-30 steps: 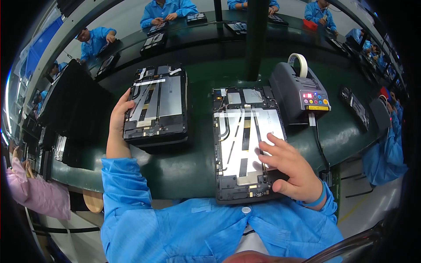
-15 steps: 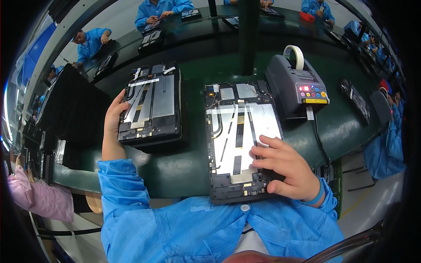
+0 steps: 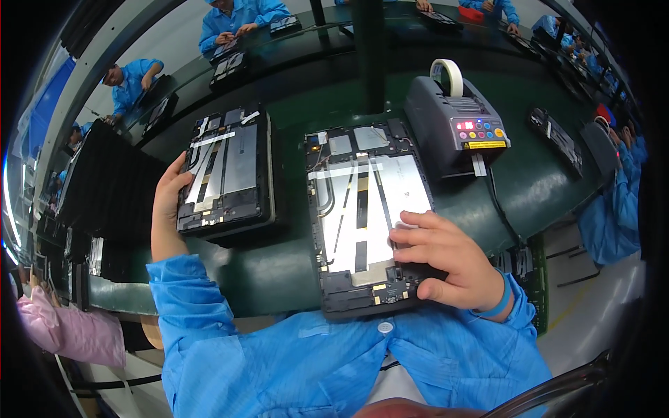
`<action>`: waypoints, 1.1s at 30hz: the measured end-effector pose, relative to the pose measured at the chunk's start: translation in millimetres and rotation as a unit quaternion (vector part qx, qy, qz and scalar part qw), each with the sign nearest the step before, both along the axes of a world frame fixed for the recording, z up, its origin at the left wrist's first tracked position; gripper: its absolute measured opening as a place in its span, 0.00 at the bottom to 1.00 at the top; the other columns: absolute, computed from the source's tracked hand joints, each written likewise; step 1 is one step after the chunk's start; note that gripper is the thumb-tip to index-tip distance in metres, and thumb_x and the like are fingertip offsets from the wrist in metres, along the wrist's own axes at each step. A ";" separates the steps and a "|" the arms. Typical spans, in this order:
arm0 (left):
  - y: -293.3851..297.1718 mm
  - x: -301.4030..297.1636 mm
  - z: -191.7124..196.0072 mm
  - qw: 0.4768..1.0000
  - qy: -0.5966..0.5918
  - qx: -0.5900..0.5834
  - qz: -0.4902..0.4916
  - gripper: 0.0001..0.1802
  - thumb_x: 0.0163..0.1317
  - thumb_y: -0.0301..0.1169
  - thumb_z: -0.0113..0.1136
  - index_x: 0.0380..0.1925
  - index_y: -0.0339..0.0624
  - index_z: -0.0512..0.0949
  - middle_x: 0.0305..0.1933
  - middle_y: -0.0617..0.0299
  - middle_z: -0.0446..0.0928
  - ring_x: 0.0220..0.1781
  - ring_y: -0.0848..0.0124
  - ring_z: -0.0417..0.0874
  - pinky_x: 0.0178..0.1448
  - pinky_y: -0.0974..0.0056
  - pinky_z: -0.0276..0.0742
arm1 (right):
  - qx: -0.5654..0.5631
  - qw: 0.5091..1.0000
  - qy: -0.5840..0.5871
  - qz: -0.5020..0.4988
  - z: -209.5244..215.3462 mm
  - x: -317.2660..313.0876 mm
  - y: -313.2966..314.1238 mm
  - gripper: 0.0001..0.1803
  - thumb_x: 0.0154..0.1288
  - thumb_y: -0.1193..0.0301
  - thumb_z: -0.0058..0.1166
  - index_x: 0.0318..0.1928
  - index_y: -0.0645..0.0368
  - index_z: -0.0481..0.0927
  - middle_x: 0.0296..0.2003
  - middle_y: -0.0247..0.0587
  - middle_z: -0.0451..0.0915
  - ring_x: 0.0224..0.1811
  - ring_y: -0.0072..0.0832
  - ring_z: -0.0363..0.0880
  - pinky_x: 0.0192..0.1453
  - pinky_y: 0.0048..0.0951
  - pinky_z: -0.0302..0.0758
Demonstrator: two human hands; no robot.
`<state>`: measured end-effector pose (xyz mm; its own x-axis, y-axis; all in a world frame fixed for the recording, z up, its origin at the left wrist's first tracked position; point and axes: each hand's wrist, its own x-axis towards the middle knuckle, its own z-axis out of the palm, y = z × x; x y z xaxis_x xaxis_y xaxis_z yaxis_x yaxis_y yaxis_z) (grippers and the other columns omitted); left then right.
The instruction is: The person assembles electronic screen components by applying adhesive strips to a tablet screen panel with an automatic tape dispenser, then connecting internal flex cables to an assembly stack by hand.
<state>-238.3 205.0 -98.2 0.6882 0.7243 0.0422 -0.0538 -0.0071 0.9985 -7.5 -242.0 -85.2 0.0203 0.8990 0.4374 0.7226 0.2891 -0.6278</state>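
In front of me on the green bench lies an opened tablet [image 3: 382,191], its silver battery, black ribbon cables and circuit boards showing. My right hand [image 3: 446,261] rests on its right side, fingers stretched out and apart over the battery. At the left, another opened tablet [image 3: 240,167] tops a small stack, with white tape strips across its upper part. My left hand [image 3: 169,198] grips that one by its left edge, thumb on top; the fingers underneath are partly hidden.
A grey tape dispenser [image 3: 456,125] with a roll of tape [image 3: 447,76] stands right of the near tablet. A dark stack [image 3: 111,181] rises at the far left. Another opened device [image 3: 555,141] lies at the right. A dark post [image 3: 367,56] stands ahead. People in blue work beyond.
The view has shifted slightly, so the bench things sit a little further left. Both hands keep the same places on the two tablets.
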 end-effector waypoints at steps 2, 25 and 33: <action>10.3 -2.4 -5.9 0.998 0.032 0.059 0.009 0.34 0.54 0.16 0.52 0.64 0.29 0.60 0.62 0.51 0.69 0.59 0.68 0.73 0.64 0.68 0.65 | 0.021 0.999 0.028 -0.031 -3.2 4.6 -4.6 0.24 0.60 0.56 0.57 0.48 0.62 0.78 0.55 0.49 0.75 0.64 0.50 0.66 0.65 0.47 0.61; -112.7 32.3 65.3 0.912 0.031 0.410 -0.015 0.23 0.55 0.22 0.56 0.53 0.36 0.73 0.60 0.54 0.71 0.60 0.67 0.72 0.62 0.63 0.65 | 0.024 0.777 0.509 -0.368 -54.4 100.5 -1.3 0.13 0.62 0.61 0.55 0.29 0.58 0.81 0.23 0.32 0.79 0.21 0.16 0.70 0.26 0.19 0.63; -234.0 61.7 68.1 0.836 -0.012 0.506 -0.214 0.20 0.47 0.31 0.69 0.41 0.34 0.78 0.36 0.53 0.78 0.33 0.62 0.78 0.39 0.61 0.73 | 0.069 0.969 0.131 -0.195 0.2 24.5 1.4 0.11 0.62 0.65 0.55 0.29 0.60 0.81 0.26 0.38 0.80 0.26 0.29 0.76 0.32 0.30 0.70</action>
<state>-176.6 -29.0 -30.1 0.8650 -0.0022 0.5017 -0.2877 -0.8214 0.4924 17.0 -240.6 -85.0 0.4740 0.7332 0.4875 0.6155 0.1200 -0.7789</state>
